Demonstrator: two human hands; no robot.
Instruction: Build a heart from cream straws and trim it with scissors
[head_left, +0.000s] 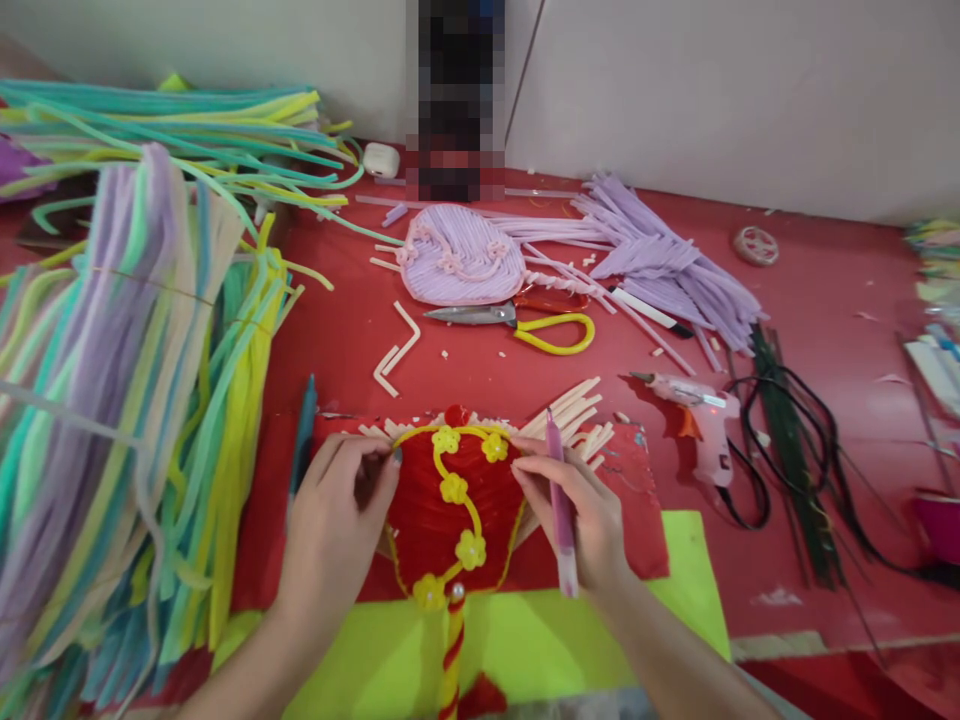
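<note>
Red fan pinched at its far edge, purple pen kept in the right hand

By the left hand, reached in from the near left with the wrist low and the back turned up, the fan's far left rim is taken in a narrow pinch of thumb and forefinger. Between the hands, the fan is laid face up, its handle pointed near; it is edged and decorated with yellow flower trim. The right hand is bent inward, its thumb and forefinger nearly closed at the far right rim; whether the rim is gripped there cannot be told. The pen is held tip far against its fingers, and beige stems beyond are partly hidden.

At the left, coloured fuzzy stems are heaped beside a teal pen, itself partly covered by the left hand. Farther off, a lilac fan is set beyond yellow-handled scissors, with a lilac bundle to its right. At the right, a glue gun is placed near green wires, which are crossed by a black cable.
</note>
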